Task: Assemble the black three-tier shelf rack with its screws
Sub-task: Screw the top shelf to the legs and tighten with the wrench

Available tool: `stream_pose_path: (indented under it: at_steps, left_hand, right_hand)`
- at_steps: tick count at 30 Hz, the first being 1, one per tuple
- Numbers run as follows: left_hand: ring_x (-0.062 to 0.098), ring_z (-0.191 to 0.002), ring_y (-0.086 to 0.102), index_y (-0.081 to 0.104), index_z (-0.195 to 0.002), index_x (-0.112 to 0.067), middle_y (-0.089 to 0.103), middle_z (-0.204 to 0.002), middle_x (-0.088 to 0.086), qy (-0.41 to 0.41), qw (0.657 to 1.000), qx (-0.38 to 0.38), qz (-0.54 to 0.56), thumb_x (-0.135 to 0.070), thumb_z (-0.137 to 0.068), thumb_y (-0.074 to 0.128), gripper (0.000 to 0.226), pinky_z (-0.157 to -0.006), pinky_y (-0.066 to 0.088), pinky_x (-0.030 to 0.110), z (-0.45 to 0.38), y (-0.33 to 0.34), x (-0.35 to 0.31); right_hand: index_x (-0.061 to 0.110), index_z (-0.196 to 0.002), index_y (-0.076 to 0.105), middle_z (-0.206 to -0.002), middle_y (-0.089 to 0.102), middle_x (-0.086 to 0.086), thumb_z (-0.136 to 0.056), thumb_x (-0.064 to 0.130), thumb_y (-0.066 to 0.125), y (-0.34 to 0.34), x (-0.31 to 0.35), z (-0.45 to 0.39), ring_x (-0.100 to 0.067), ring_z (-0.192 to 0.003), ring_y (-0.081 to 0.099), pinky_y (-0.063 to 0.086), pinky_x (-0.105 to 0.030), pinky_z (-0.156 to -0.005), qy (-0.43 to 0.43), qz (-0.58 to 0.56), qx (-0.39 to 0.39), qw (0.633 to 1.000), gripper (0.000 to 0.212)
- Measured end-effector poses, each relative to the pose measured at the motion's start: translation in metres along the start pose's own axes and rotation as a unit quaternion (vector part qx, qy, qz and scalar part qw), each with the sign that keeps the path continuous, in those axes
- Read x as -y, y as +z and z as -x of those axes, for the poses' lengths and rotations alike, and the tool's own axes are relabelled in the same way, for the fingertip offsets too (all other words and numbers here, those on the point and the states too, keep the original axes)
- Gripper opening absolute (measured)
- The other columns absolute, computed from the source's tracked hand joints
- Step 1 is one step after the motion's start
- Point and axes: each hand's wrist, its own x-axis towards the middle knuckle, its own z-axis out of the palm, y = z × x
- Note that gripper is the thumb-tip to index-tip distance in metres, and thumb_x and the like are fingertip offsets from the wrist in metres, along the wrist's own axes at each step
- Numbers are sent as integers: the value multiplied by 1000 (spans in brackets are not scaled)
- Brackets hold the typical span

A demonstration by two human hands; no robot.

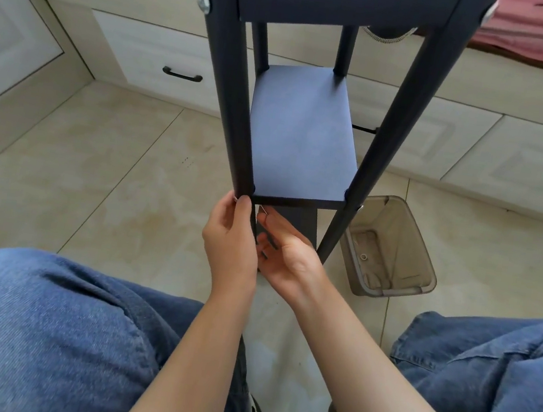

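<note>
The black three-tier shelf rack (301, 137) stands upright on the floor between my knees, seen from above. Its top shelf (341, 4) is near the upper edge, the middle shelf lies below it, and a lower panel (299, 223) shows under that. Silver screws (203, 1) sit in the near posts beside the top shelf. My left hand (231, 238) grips the near left post just under the middle shelf's corner. My right hand (288, 253) is beside it, palm up, fingers reaching to the same post, and a thin silver piece (262, 209) shows at its fingertips.
A small translucent grey bin (391, 245) with a small ring inside stands on the tiled floor to the right of the rack. Cream drawers with dark handles (182, 74) run behind under a pink cushion. My jeans-clad legs fill the bottom corners.
</note>
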Motion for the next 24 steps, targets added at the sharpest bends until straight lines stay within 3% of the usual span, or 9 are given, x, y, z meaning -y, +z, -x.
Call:
stream_pose_path:
  at_steps: [2, 5, 8, 10, 13, 17, 21, 24]
  left_hand:
    - [-15, -91, 64, 70, -118, -23, 74, -97, -21, 7, 1000, 12, 3, -22, -103, 57, 20, -70, 46, 2, -1, 0, -3]
    - [-11, -94, 65, 68, -123, -19, 73, -105, -13, 22, 999, 29, -5, -21, -102, 57, 23, -72, 48, 4, -3, 0, -6]
    - [-13, -93, 65, 68, -111, -30, 73, -97, -22, 22, 999, 40, -16, -24, -103, 56, 16, -71, 47, 3, -2, 0, -7]
    - [-12, -93, 65, 67, -105, -36, 72, -95, -29, 25, 998, 46, -22, -25, -104, 55, 16, -71, 48, 4, -2, -1, -8]
    - [-11, -94, 66, 67, -102, -39, 72, -95, -29, 27, 998, 50, -22, -25, -104, 55, 19, -72, 48, 5, -2, -1, -9]
    - [-11, -93, 66, 68, -102, -38, 73, -95, -28, 24, 998, 48, -17, -24, -104, 55, 19, -72, 47, 4, -3, 0, -8]
    - [-14, -95, 64, 69, -116, -30, 73, -100, -21, 21, 999, 49, -9, -26, -104, 55, 19, -71, 46, 2, -4, 0, -4]
    - [-15, -97, 63, 68, -125, -23, 72, -105, -19, 26, 998, 51, -9, -26, -104, 55, 24, -71, 46, 1, -5, -1, -2]
  right_hand:
    - [13, -112, 76, -118, 72, -7, -92, 13, 69, 1, -1, 0, -19, -98, 57, 52, -28, -77, -2, -6, 7, 1000, 21]
    - [10, -119, 72, -126, 68, -14, -93, 12, 67, 1, -2, -2, -28, -111, 57, 50, -39, -101, -14, -1, 13, 1000, 26]
    - [9, -120, 70, -125, 67, -17, -94, 13, 66, -1, -2, -5, -32, -109, 57, 41, -47, -109, -32, 28, 4, 999, 27]
    - [9, -120, 71, -124, 68, -17, -95, 14, 64, -2, -3, -9, -41, -120, 57, 39, -51, -112, -39, 45, 3, 998, 26]
    - [11, -119, 71, -119, 71, -13, -97, 15, 61, -3, -5, -14, -38, -128, 53, 39, -53, -112, -51, 70, 5, 996, 24]
    - [7, -118, 71, -118, 71, -14, -98, 15, 60, -3, -4, -20, -29, -119, 63, 41, -46, -113, -63, 85, 17, 994, 24]
    - [8, -120, 69, -126, 65, -17, -98, 19, 60, -3, -2, -25, -24, -110, 59, 41, -41, -107, -57, 107, 23, 992, 26]
    - [6, -121, 68, -116, 64, -12, -99, 23, 60, -1, -1, -28, -23, -105, 50, 40, -39, -101, -61, 124, 19, 990, 29]
